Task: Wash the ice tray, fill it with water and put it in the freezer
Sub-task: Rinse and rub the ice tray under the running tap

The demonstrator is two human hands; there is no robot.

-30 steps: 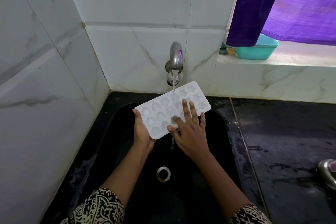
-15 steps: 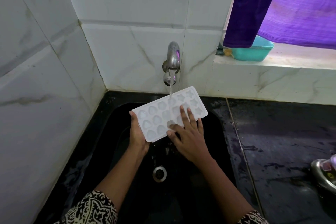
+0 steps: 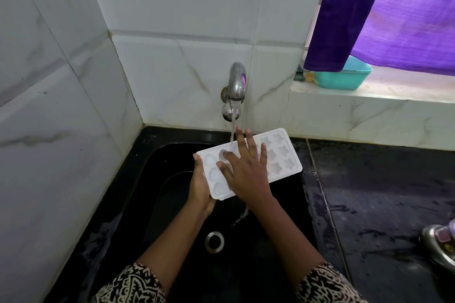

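Ice tray (image 3: 279, 155) held tilted over the black sink (image 3: 170, 167) beneath the running tap (image 3: 236, 81): the left hand (image 3: 200, 189) grips its end to steady it, while the right hand (image 3: 243, 171) lies spread flat on the moulds, apparently rubbing them clean.

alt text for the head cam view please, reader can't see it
A person holds a white ice tray under a running wall tap over a black sink. The left hand grips the tray's left end while the right hand lies flat, fingers spread, across its moulds.
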